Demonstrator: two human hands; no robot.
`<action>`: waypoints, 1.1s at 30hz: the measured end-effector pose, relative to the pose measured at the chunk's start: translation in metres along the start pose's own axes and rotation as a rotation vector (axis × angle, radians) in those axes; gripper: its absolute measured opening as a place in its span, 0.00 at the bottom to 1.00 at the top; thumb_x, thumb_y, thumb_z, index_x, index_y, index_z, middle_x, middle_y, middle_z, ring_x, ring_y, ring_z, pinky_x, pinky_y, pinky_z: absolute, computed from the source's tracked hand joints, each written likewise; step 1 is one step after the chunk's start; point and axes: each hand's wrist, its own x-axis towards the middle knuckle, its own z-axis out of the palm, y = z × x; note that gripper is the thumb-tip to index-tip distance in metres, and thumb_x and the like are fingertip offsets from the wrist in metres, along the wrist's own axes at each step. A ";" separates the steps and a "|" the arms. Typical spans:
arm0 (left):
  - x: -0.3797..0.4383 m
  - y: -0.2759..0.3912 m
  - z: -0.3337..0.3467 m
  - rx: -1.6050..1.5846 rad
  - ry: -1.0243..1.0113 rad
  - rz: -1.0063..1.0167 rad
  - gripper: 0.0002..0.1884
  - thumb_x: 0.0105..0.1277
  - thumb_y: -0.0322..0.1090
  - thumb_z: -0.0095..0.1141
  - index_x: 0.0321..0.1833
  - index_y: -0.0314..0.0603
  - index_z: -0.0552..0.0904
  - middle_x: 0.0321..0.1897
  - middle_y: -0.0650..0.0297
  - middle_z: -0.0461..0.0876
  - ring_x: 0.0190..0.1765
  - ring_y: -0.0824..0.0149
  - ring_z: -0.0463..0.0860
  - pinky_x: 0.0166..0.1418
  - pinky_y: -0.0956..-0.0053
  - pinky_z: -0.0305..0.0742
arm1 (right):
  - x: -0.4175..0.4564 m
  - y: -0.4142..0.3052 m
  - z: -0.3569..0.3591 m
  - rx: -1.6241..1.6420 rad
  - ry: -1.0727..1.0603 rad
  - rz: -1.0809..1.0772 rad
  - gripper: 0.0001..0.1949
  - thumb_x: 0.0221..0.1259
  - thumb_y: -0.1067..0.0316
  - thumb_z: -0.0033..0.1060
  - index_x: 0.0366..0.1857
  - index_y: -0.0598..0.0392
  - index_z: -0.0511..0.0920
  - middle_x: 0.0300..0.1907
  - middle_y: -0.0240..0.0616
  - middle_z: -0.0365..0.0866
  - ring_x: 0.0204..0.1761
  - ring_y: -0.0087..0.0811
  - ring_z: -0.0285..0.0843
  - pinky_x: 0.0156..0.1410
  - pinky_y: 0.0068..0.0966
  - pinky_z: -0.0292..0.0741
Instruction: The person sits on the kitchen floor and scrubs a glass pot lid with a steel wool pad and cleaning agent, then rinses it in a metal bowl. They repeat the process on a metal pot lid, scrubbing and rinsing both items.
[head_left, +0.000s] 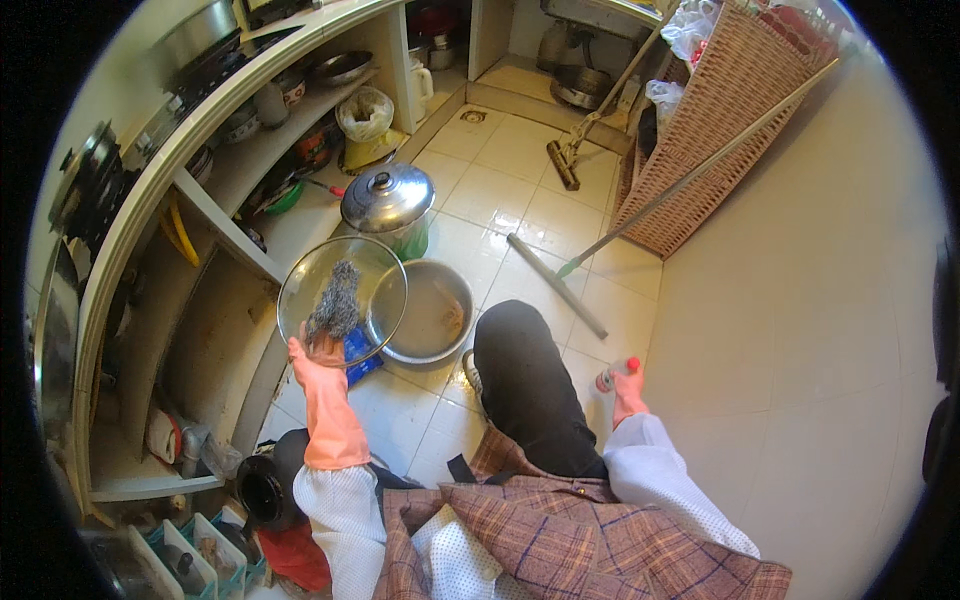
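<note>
My left hand (319, 352), in an orange rubber glove, grips the near rim of a round glass lid (298, 262). A grey steel-wool scourer (336, 304) shows at the lid's middle, just beyond the fingers; whether it lies on the glass or behind it I cannot tell. Beneath the lid's right side stands a metal basin (424, 311) of cloudy water with a brownish thing in it. My right hand (626, 386), gloved too, is closed around a small bottle (607, 379) with a red cap, over the floor by the wall.
A lidded steel pot (388, 199) stands beyond the basin. A floor squeegee (559, 285) leans across the tiles towards a wicker rack (712, 142), with a sponge mop (564, 163) behind it. Open cabinet shelves (289, 124) line the left. A blue packet (363, 360) lies under the lid. My knee is at the centre.
</note>
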 end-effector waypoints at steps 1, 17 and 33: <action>-0.002 -0.008 0.003 -0.013 -0.011 -0.020 0.28 0.80 0.58 0.41 0.73 0.49 0.74 0.66 0.48 0.78 0.66 0.48 0.79 0.68 0.50 0.77 | 0.007 0.025 -0.017 0.102 -0.001 0.069 0.20 0.45 0.80 0.70 0.46 0.56 0.80 0.39 0.32 0.83 0.43 0.31 0.83 0.51 0.32 0.80; -0.012 0.000 -0.014 -0.100 -0.054 -0.087 0.29 0.81 0.60 0.41 0.71 0.47 0.75 0.67 0.50 0.79 0.66 0.48 0.80 0.66 0.47 0.78 | -0.067 0.060 -0.048 0.066 -0.204 0.104 0.17 0.48 0.84 0.66 0.45 0.57 0.80 0.31 0.38 0.83 0.34 0.36 0.85 0.38 0.38 0.80; -0.015 0.022 -0.050 -0.226 -0.139 -0.023 0.25 0.78 0.58 0.49 0.63 0.46 0.79 0.58 0.48 0.85 0.58 0.47 0.85 0.63 0.45 0.80 | -0.091 -0.266 0.052 0.350 -0.209 -0.723 0.16 0.77 0.68 0.58 0.63 0.58 0.77 0.51 0.40 0.86 0.52 0.29 0.83 0.61 0.27 0.79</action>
